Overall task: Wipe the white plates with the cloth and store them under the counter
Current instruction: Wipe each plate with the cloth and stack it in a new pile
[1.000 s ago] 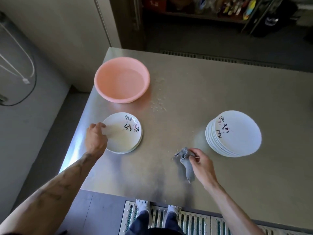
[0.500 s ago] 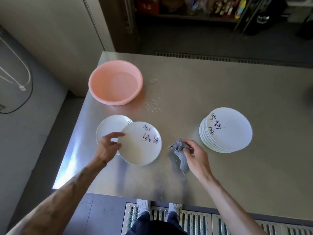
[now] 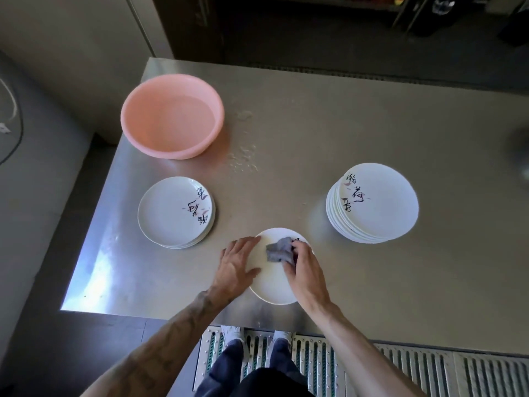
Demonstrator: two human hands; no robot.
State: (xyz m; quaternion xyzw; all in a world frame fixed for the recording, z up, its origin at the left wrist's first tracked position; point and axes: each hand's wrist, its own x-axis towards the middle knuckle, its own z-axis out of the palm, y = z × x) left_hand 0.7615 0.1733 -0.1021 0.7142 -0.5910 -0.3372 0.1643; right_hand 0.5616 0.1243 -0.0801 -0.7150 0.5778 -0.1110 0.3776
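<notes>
The fingers (image 3: 299, 249) of the right hand (image 3: 307, 275) are curled around a small crumpled grey cloth (image 3: 277, 250) and press it on the far part of a round white ceramic plate (image 3: 272, 290). The fingers of the left hand (image 3: 236, 263) are straight and spread. They grasp nothing and lie flat on the left rim of this plate, thumb on its face, I think to steady it. The plate lies flat on the brushed steel counter (image 3: 329, 124), under both hands and near its front edge.

To the left of the fingers, a little farther away, is a low stack of white plates with black brush writing (image 3: 171, 216). To the right of the fingers, well apart, is a taller stack of the same plates (image 3: 378, 202). Which stack is already wiped I cannot tell. Far beyond the left fingers stands a round pink plastic basin (image 3: 171, 116) that seems to hold water. Between it and the fingers, some water drops (image 3: 243, 160) lie on the steel.

The main risk, in my judgement, is slipping. Plate and counter are both smooth, and only a flat, released hand steadies the plate. A strong stroke toward the body could push it over the front edge onto the metal floor grating (image 3: 400, 365). A very wet cloth could also leave streaks.
</notes>
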